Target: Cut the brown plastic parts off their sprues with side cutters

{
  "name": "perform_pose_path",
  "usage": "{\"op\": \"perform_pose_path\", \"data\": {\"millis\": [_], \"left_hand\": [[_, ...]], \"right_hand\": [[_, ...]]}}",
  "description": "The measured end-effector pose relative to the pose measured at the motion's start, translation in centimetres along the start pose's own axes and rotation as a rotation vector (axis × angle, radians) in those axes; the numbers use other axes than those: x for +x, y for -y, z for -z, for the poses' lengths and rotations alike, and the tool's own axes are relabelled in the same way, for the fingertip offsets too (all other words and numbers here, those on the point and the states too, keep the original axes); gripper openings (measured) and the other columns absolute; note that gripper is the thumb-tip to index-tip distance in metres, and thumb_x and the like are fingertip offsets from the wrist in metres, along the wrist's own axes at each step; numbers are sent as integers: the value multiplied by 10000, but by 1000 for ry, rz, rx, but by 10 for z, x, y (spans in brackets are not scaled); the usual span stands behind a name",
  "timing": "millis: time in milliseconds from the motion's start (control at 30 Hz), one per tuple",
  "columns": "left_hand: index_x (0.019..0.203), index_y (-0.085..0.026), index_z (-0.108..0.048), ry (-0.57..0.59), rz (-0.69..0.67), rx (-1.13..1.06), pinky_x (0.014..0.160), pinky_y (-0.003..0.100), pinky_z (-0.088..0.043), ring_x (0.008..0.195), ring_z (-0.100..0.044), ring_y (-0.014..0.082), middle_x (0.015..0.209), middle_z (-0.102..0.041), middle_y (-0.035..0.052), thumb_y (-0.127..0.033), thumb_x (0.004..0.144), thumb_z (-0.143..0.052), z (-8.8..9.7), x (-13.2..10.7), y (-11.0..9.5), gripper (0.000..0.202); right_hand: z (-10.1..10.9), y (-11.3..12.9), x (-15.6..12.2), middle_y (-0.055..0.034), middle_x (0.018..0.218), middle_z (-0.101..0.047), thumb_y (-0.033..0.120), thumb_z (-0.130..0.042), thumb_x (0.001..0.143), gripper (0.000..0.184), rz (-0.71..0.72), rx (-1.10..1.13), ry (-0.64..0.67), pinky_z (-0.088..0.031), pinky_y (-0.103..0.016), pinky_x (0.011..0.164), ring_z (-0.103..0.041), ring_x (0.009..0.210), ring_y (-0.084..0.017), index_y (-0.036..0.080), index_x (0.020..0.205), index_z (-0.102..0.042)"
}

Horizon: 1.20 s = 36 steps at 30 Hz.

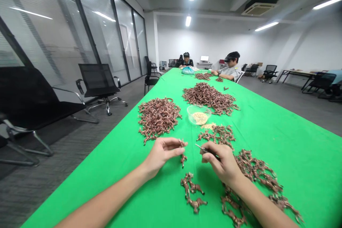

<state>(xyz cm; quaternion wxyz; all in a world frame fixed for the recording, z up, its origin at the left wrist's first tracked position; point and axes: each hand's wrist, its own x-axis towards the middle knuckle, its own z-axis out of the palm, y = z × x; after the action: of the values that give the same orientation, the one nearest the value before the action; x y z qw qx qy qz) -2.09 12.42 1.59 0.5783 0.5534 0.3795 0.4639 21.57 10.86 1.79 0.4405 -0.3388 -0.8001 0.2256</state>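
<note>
My left hand (164, 153) pinches a small brown animal figurine (183, 160) between thumb and fingers, its legs hanging down. In my right hand (220, 158) is a slim metal-tipped tool (200, 146), its thin point aimed at the figurine but apart from it. Most of the tool's body is hidden in the fingers, so its exact kind does not show. Below the hands lie several loose figurines (196, 205). More figurines (256, 171) spread beside and under my right forearm. A clear plastic bowl (190, 115) with pale small grains (200, 118) stands beyond the hands.
Large heaps of brown figurines lie at left (159, 117) and farther back (208, 96) on the green tablecloth (280, 128). Some grains (209, 126) are spilled near the bowl. Two people (232, 67) sit at the far end, near a blue bag (188, 70). Office chairs (100, 82) line the left.
</note>
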Motion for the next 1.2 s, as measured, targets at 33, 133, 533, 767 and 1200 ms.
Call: {"op": "perform_pose_path", "data": {"millis": [33, 133, 533, 767, 1200], "left_hand": [[925, -131, -757, -8, -3, 4, 933, 395, -547, 1035, -708, 284, 1065, -765, 143, -298, 707, -841, 0, 0, 0, 288], [946, -128, -771, -39, -16, 20, 926, 388, -547, 1042, -702, 286, 1073, -762, 149, -331, 743, -814, 3, 0, -3, 291], [1056, -147, -768, -39, -8, -48, 991, 425, -534, 1117, -674, 290, 1160, -735, 136, -355, 790, -775, 4, -2, -8, 337], [1000, -131, -761, -43, -1, 23, 917, 376, -556, 1042, -695, 266, 1140, -740, 154, -355, 761, -800, 1, -4, -11, 330], [895, -140, -654, -46, 39, -32, 879, 386, -569, 954, -704, 229, 1056, -756, 137, -349, 753, -807, 0, -3, -5, 295]], "right_hand": [[0, -1, 0, -6, 668, -615, 587, -448, 1000, 438, -4, 25, -4, -397, -247, 568, -565, 575, -153, 201, 855, -594], [1, -2, 1, -23, 719, -647, 603, -383, 1016, 469, -18, 65, -37, -433, -250, 610, -610, 630, -166, 204, 886, -592], [5, -3, 2, 20, 610, -520, 391, -321, 1076, 464, -34, -107, -95, -329, -248, 528, -463, 493, -108, 191, 802, -637], [1, 1, 4, -36, 644, -618, 561, -404, 1021, 518, -222, 210, -160, -449, -264, 539, -569, 531, -158, 178, 787, -662], [63, -13, 35, -178, 806, -710, 323, -345, 914, 412, -861, 1169, 34, -575, -384, 658, -702, 696, -266, 76, 927, -674]]}}
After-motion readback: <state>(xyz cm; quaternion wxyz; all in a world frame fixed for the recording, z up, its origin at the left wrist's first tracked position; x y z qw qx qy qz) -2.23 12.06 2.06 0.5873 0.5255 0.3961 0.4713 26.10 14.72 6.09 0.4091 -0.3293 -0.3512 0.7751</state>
